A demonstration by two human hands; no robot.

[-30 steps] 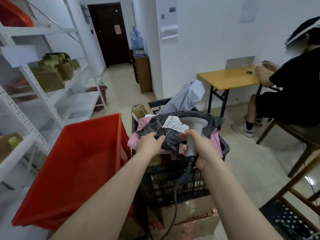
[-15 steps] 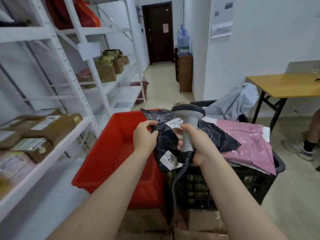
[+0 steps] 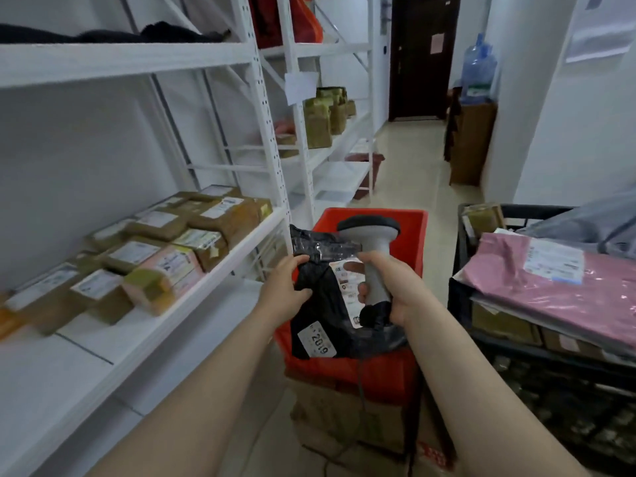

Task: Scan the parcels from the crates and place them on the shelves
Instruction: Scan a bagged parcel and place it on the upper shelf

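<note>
head view: the left grip [image 3: 285,290], a bare hand, is clenched on the upper left edge of a black parcel [image 3: 327,315], fingers curled over the crumpled plastic. the right grip [image 3: 395,287] is wrapped round the grey handle of a scanner [image 3: 373,249], whose dark-rimmed head stands upright above the fist. the scanner's handle lies right against the parcel's printed label. the parcel is held between both grips over the red crate [image 3: 411,232]. a white sticker [image 3: 316,339] reading 2019 sits on its lower part. whether the parcel's bottom rests on the crate's near rim cannot be told. a dark cable [image 3: 360,380] drops from the scanner down the crate's front. the red crate sits on a cardboard box [image 3: 344,418] on the floor.

to the left runs a white shelf [image 3: 206,280] carrying brown labelled boxes [image 3: 165,263] packed close together. further along, another bay holds more brown parcels [image 3: 323,118]. to the right stands a black crate [image 3: 459,304] with a pink parcel [image 3: 568,297] lying across its top and a grey bag [image 3: 592,225] behind that. down the corridor are a dark door [image 3: 420,56] and a blue water bottle [image 3: 478,70] on a wooden cabinet [image 3: 471,142].
</note>
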